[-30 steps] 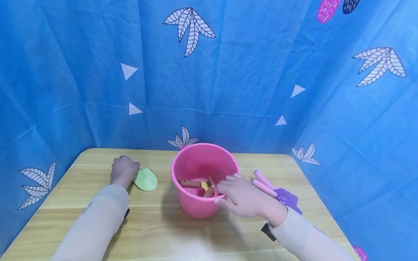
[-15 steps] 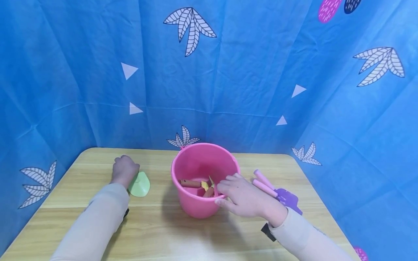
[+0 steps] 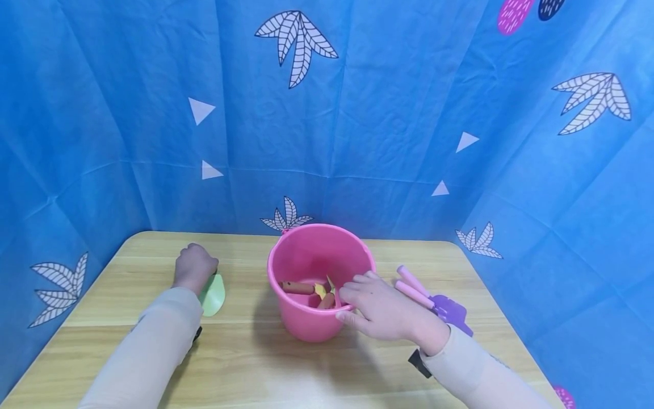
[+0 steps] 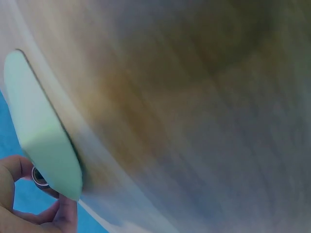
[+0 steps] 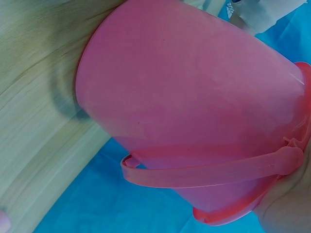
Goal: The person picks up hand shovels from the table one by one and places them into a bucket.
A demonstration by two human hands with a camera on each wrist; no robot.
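My left hand (image 3: 195, 267) is at the left side of the table, its fingers around the short handle of a small garden trowel with a pale green blade (image 3: 214, 295). In the left wrist view, the thumb and fingers pinch the handle near a metal collar behind the green blade (image 4: 44, 131). A pink bucket (image 3: 310, 325) stands upright mid-table. My right hand (image 3: 380, 307) grips its near right rim, thumb outside and fingers over the edge. Inside lie small tools with brown handles (image 3: 298, 288) and yellow parts; their lower ends are partly hidden.
Right of the bucket lie purple toy shovels (image 3: 449, 311) with pink handles, partly behind my right forearm. The bucket's handle (image 5: 209, 173) hangs along its side. A blue patterned curtain (image 3: 327, 142) rises behind the wooden table (image 3: 245, 369).
The trowel's green blade has swung from pointing right toward me, now lying closer to my left wrist. My right hand and the bucket have stayed put.
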